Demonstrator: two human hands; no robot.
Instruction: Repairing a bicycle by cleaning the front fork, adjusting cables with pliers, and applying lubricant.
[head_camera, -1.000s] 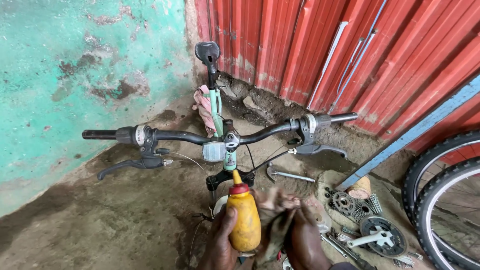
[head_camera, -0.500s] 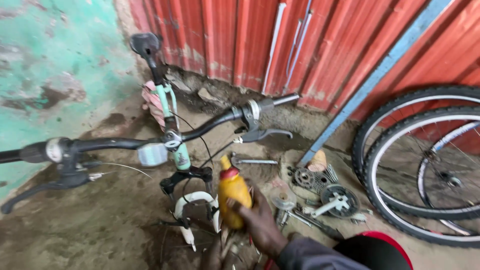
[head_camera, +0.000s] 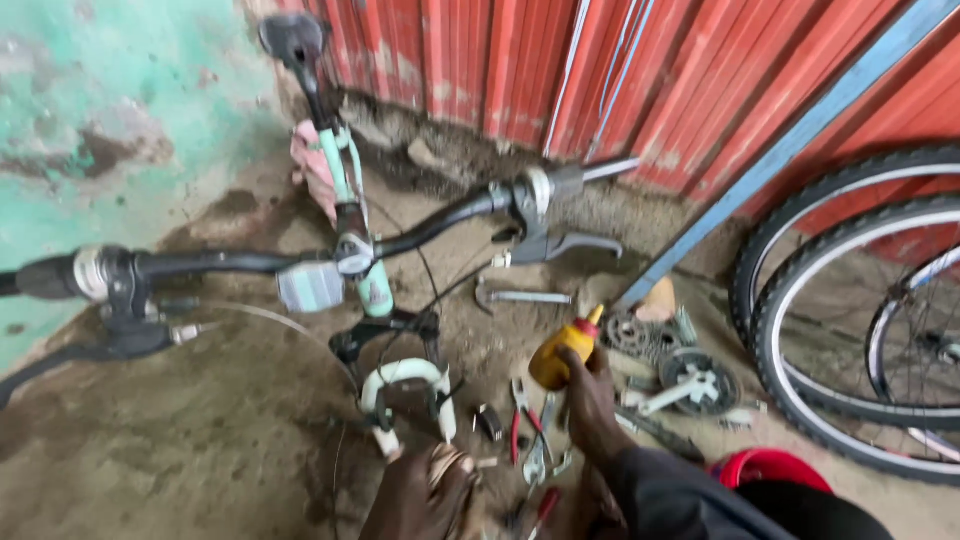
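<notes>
Down low, our right hand (head_camera: 590, 400) is wrapped around a yellow squeeze bottle (head_camera: 558, 355) with a red nozzle, held tilted just above the dirt floor (head_camera: 200, 450) beside scattered pliers (head_camera: 522, 425) and a crankset (head_camera: 695, 380). Our left hand (head_camera: 425, 490) sits curled at the white fork (head_camera: 405, 385) of the bicycle (what it grips, we cannot tell). Black handlebars (head_camera: 250, 262) cross above; two wheels (head_camera: 850, 300) lean against the red corrugated wall (head_camera: 650, 80).
</notes>
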